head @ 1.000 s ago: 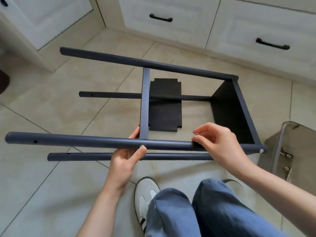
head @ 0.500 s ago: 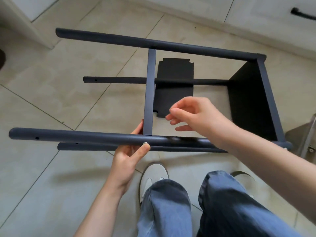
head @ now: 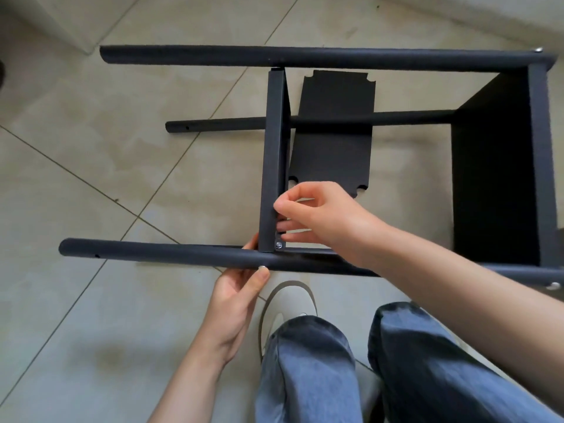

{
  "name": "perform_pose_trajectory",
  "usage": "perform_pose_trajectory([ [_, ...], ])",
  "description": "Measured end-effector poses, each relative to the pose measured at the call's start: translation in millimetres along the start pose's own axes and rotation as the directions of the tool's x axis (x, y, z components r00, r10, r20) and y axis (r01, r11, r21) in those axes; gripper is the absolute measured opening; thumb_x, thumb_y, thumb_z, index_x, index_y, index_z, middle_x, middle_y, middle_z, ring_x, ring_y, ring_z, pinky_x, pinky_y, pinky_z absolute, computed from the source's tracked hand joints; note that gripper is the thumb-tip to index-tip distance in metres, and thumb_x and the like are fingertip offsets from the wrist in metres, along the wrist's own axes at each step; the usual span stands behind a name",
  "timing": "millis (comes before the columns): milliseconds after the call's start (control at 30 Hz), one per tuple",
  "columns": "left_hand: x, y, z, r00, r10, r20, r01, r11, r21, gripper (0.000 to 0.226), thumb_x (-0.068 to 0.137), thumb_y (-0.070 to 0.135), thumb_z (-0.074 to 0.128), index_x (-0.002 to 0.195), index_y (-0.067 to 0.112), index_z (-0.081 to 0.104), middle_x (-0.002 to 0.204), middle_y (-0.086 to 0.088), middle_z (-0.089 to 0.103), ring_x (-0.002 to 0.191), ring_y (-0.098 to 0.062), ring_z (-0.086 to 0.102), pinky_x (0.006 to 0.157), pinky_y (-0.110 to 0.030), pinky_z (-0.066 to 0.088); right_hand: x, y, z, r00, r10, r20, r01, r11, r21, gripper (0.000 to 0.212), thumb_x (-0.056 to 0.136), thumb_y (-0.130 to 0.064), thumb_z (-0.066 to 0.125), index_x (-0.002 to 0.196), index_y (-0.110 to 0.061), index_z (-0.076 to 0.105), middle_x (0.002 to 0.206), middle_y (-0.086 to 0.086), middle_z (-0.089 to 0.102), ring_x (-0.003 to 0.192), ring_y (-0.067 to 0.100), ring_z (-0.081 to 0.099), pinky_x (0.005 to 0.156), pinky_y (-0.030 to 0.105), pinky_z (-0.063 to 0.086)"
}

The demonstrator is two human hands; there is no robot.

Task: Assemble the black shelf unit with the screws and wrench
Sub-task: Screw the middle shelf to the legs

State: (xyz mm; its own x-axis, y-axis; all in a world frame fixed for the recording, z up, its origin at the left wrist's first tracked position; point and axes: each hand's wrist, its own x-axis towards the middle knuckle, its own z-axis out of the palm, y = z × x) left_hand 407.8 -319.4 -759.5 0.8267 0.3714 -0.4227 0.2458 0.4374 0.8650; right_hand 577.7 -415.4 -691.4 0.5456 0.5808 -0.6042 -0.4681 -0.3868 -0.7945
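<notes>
The black shelf unit lies on its side on the tiled floor. My left hand [head: 235, 297] grips its near pole [head: 168, 254] from below, right where the middle shelf [head: 273, 154] meets it, thumb tip against a silver screw head [head: 262, 267]. My right hand [head: 323, 218] reaches inside the frame, thumb and forefinger pinched at the shelf's edge. Its lower fingers point at a silver fastener [head: 278, 245] in the shelf's corner. The end panel [head: 494, 178] closes the frame on the right. No wrench shows.
A loose black panel [head: 332, 132] lies flat on the floor inside the frame, under a lower pole [head: 229, 125]. The far pole [head: 305, 58] runs across the top. My shoe [head: 287, 303] and jeans-clad legs [head: 305, 370] sit just below the near pole. A white cabinet base [head: 70, 22] stands top left.
My right hand left the near pole and moved left into the frame, to the middle shelf's corner. The left hand kept its hold. The view tilted down and came closer.
</notes>
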Motion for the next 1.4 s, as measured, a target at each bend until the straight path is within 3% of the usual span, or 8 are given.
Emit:
perform_pose_trajectory([
  [167, 0, 0, 0, 1.0, -0.02, -0.021, 0.02, 1.0, 0.001, 0.065, 0.085, 0.028, 0.071, 0.142, 0.005, 0.049, 0.135, -0.01, 0.064, 0.133, -0.025, 0.053, 0.114, -0.031, 0.037, 1, 4, 2, 0.998, -0.054, -0.017, 0.053, 0.998, -0.032, 0.008, 0.092, -0.021, 0.069, 0.091, -0.013, 0.067, 0.09, 0.014, 0.073, 0.074, 0.013, 0.072, 0.071, 0.025, 0.061],
  [500, -1, -2, 1, 0.998, -0.044, -0.05, 0.043, 0.999, -0.02, 0.054, 0.081, 0.03, 0.079, 0.129, 0.016, 0.061, 0.127, -0.004, 0.069, 0.125, -0.019, 0.06, 0.117, -0.052, 0.034, 6, 10, -10, 0.995, 0.001, 0.099, -0.01, 0.996, 0.087, 0.006, 0.093, -0.014, 0.067, 0.092, -0.009, 0.068, 0.085, 0.006, 0.075, 0.085, 0.016, 0.075, 0.075, 0.024, 0.059],
  [733, -1, -1, 0, 0.997, -0.06, -0.049, 0.059, 0.998, -0.023, 0.046, 0.075, 0.035, 0.08, 0.12, 0.033, 0.072, 0.121, -0.001, 0.072, 0.119, -0.015, 0.063, 0.114, -0.048, 0.041, 14, 22, -24, 0.989, 0.068, 0.133, -0.065, 0.998, -0.027, 0.005, 0.089, 0.001, 0.067, 0.09, -0.003, 0.067, 0.083, 0.013, 0.076, 0.073, 0.02, 0.072, 0.072, 0.028, 0.061],
  [867, -1, 1, 2, 0.995, -0.079, -0.065, 0.078, 0.997, -0.019, 0.054, 0.078, 0.03, 0.076, 0.13, 0.021, 0.062, 0.123, -0.003, 0.071, 0.121, -0.017, 0.063, 0.115, -0.053, 0.037, 19, 25, -23, 0.979, 0.095, 0.178, -0.07, 0.987, -0.142, 0.005, 0.089, -0.002, 0.068, 0.092, -0.004, 0.072, 0.074, 0.008, 0.074, 0.065, 0.011, 0.068, 0.069, 0.023, 0.059],
  [1100, -2, 7, 2, 0.994, -0.105, -0.033, 0.105, 0.994, 0.008, 0.087, 0.064, 0.051, 0.09, 0.136, 0.016, 0.056, 0.126, -0.007, 0.069, 0.126, -0.022, 0.06, 0.114, -0.049, 0.039, 29, 24, -13, 0.959, 0.09, 0.27, -0.026, 0.972, -0.235, 0.012, 0.091, -0.005, 0.067, 0.083, -0.012, 0.074, 0.07, 0.0, 0.073, 0.065, 0.007, 0.066, 0.065, 0.019, 0.056],
  [1200, -1, 7, 1, 0.994, -0.102, -0.033, 0.102, 0.995, 0.006, 0.084, 0.068, 0.046, 0.088, 0.138, 0.013, 0.055, 0.128, -0.009, 0.068, 0.127, -0.024, 0.059, 0.116, -0.052, 0.037, 31, 24, -10, 0.952, 0.083, 0.296, -0.012, 0.972, -0.233, 0.016, 0.089, -0.004, 0.069, 0.077, -0.014, 0.069, 0.07, 0.004, 0.069, 0.062, 0.01, 0.06, 0.061, 0.019, 0.054],
  [1300, -1, 6, -1, 0.995, -0.096, -0.033, 0.097, 0.995, 0.015, 0.076, 0.073, 0.039, 0.086, 0.138, 0.014, 0.055, 0.129, -0.009, 0.068, 0.127, -0.024, 0.058, 0.116, -0.052, 0.037, 34, 25, -9, 0.94, 0.097, 0.327, -0.029, 0.978, -0.207, 0.015, 0.088, -0.005, 0.069, 0.076, -0.014, 0.068, 0.079, 0.011, 0.068, 0.07, 0.017, 0.059, 0.067, 0.024, 0.053],
  [1400, 0, 3, -2, 0.995, -0.095, -0.041, 0.096, 0.995, 0.018, 0.059, 0.083, 0.023, 0.071, 0.139, 0.012, 0.054, 0.128, -0.008, 0.068, 0.127, -0.024, 0.058, 0.116, -0.056, 0.034, 37, 26, -9, 0.927, 0.117, 0.357, -0.056, 0.983, -0.177, 0.017, 0.088, -0.007, 0.071, 0.073, -0.014, 0.07, 0.081, 0.012, 0.066, 0.071, 0.019, 0.057, 0.071, 0.027, 0.052],
])
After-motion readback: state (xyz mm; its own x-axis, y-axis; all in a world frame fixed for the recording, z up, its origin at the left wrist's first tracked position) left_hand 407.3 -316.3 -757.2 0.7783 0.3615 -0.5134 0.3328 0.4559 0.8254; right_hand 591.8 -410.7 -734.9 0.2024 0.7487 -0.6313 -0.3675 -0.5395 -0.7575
